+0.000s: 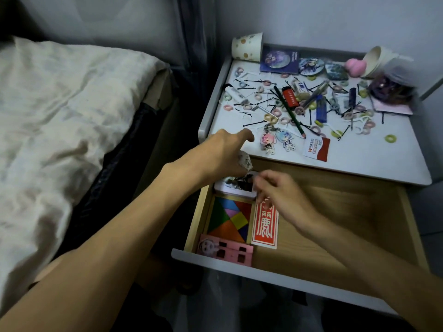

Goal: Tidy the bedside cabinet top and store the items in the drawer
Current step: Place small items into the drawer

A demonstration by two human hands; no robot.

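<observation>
The drawer stands pulled open below the bedside cabinet top, and the step in hand looks like stowing: both hands work over its far-left corner. The left hand hovers at the near-left edge of the surface, forefinger stretched out, its grip closed round a small pale patterned thing (too blurred to name). The right hand reaches down into the drawer, fingertips pinching at the edge of a stack of photo cards just beside the red card; whether it truly holds a card I cannot tell. Already stored along the drawer's left side are a coloured tangram puzzle and a pink card. The surface is far from tidy: hair rings, bobby pins, a green pencil, a red lighter, two figure keychains, badges and tipped paper cups lie scattered. Next, I judge, the cards want squaring off, then the hands must return for the loose items, best gathered in handfuls.
</observation>
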